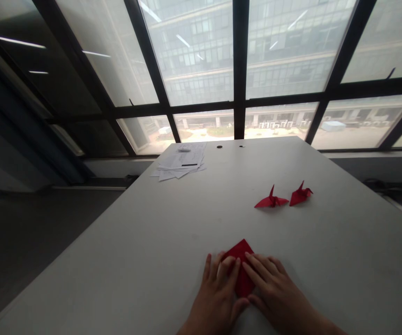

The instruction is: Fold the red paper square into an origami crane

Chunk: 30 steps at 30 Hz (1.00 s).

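1. On the near edge of the tabletop (145,242), straight ahead of the person, a red paper (240,253) is laid flat. It is folded to a diamond-like shape, and its far point is left uncovered.
2. Left hand (218,298): laid palm down, fingers stretched out and close together. Its fingertips are pressed on the left half of the red paper. Nothing is gripped.
3. Right hand (278,293): laid palm down likewise, fingers extended. Its fingertips are set on the right half of the red paper, and they are met by those of the left hand along the middle of the sheet.
4. Crane (271,200): red, folded, set farther up the tabletop to the right, well apart from the hands.
5. Second crane (300,194): red, folded, stood just beside the first on its right.
6. Sheets (182,163): a loose white stack is placed at the far left corner of the tabletop.
7. Holes (219,146): two small dark ones are seen near the far edge.
8. Window (201,60): dark-framed panes are found beyond the tabletop, with a building shown through them.
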Each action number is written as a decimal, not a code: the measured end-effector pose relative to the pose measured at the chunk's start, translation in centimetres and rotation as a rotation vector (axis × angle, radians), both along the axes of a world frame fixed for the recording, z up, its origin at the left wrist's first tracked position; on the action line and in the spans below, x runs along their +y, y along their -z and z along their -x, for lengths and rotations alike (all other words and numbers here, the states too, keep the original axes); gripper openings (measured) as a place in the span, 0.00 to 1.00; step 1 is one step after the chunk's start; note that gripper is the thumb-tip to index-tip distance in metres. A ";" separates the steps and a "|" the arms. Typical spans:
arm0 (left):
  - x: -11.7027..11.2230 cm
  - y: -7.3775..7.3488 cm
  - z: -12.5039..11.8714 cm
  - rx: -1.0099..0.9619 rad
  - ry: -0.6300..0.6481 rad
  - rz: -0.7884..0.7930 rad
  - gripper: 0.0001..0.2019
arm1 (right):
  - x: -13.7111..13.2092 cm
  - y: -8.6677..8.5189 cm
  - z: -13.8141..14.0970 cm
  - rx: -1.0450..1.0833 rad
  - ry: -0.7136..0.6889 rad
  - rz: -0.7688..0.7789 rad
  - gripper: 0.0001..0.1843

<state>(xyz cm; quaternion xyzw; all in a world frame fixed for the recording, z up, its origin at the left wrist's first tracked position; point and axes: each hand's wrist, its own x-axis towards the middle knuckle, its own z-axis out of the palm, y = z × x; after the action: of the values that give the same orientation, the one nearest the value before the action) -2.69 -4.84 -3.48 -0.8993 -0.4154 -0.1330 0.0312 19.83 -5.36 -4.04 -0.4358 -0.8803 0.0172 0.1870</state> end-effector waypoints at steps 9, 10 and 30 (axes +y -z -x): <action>0.2 -0.3 0.0 0.001 0.002 0.123 0.29 | -0.1 -2.6 0.7 0.219 -0.045 0.129 0.12; 0.3 -0.3 0.0 0.001 0.008 0.133 0.30 | -0.1 -2.7 0.7 0.238 -0.063 0.131 0.12; -0.1 -2.0 -0.5 -0.207 -0.050 0.256 0.29 | -0.1 -2.1 0.4 0.201 -0.081 0.158 0.15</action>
<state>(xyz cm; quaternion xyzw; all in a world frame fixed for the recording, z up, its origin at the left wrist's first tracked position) -2.16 -4.92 -1.53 -0.8668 -0.4523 -0.1699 -0.1232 19.47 -5.51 -1.90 -0.4091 -0.8699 0.1379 0.2386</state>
